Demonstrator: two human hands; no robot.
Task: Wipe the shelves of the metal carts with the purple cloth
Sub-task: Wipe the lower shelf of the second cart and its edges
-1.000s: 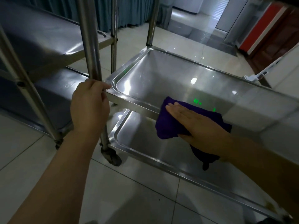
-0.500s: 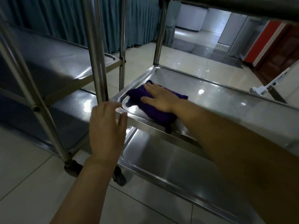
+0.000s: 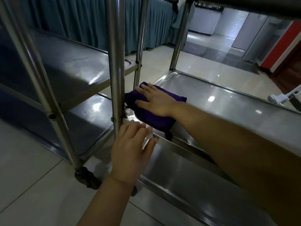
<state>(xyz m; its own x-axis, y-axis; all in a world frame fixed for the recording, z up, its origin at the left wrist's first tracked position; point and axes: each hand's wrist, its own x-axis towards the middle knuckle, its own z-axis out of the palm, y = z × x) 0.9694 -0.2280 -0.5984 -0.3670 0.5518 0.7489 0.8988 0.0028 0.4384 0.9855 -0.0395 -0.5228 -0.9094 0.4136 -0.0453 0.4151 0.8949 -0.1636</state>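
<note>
Head view: we are sliding the purple cloth (image 3: 151, 110) from mid-shelf into the near-left corner of the middle shelf (image 3: 228, 101), against the post (image 3: 116, 70), so this end is nearly covered. Our right hand (image 3: 154, 100) is pressing it flat, fingers straight; our left hand (image 3: 132, 147), having let go, is resting loosely on the rim.
</note>
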